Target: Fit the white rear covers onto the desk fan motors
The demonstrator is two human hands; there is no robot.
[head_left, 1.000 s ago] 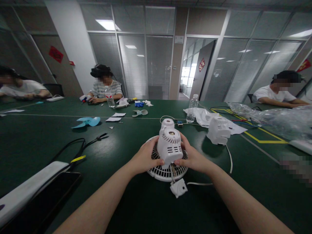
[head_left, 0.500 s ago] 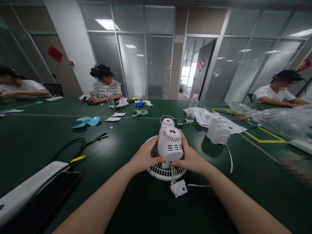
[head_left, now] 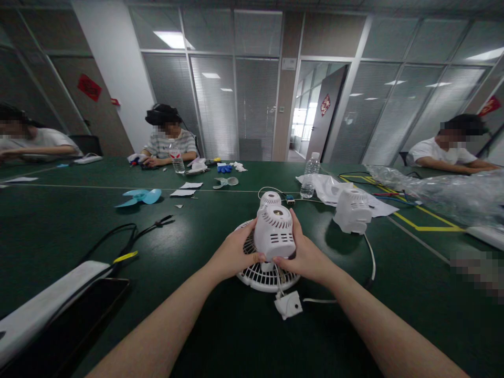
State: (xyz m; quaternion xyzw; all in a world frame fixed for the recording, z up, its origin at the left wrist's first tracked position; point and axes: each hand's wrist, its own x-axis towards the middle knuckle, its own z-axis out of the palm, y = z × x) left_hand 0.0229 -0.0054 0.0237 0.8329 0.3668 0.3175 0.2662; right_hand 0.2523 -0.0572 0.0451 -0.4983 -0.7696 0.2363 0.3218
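Both my hands grip a white fan motor housing (head_left: 274, 233) with slotted vents, just above the middle of a round white fan grille (head_left: 262, 283) lying on the table. My left hand (head_left: 234, 252) wraps its left side, thumb at the lower front edge. On the right side, my right hand (head_left: 309, 254) is closed around it, its thumb near the other thumb. Behind it stands a smaller-looking white vented part (head_left: 270, 199), partly hidden. Thin wires run down from the housing to a small white switch box (head_left: 289, 305) in front of the grille.
Another white motor housing (head_left: 353, 211) stands to the right with its cord. Blue fan blades (head_left: 140, 197) lie left. A phone (head_left: 74, 325) and white power strip (head_left: 51, 304) occupy the near left. A water bottle (head_left: 310, 176) and plastic wrap (head_left: 449, 191) stand farther back. Several people sit across.
My right thumb has shifted slightly left along the housing's lower edge. Otherwise the hands and the housing stay nearly where they were.
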